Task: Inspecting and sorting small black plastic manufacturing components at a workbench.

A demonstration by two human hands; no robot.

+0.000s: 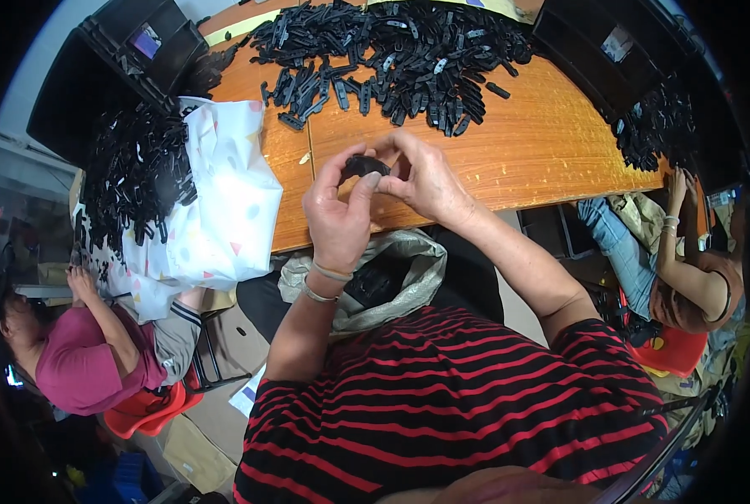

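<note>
Between my two hands, just over the near edge of the wooden table [509, 151], is a small black plastic part [364, 165]. My left hand [341, 197] pinches it between thumb and fingers. My right hand [421, 176] closes on its right end, thumb beside the left thumb. Much of the part is covered by the fingers, so its exact kind cannot be made out. Beyond my hands a large heap of similar black plastic parts [425, 63] spreads over the table. Below them a woven white sack [425, 273] stands open at my lap with dark contents.
A white patterned plastic sheet [232, 193] hangs over the table's left side beside another black heap [131, 172]. Black crates [635, 50] stand tilted at the far right and far left. A person [98, 344] sits at left, another [694, 286] at right, both at black parts.
</note>
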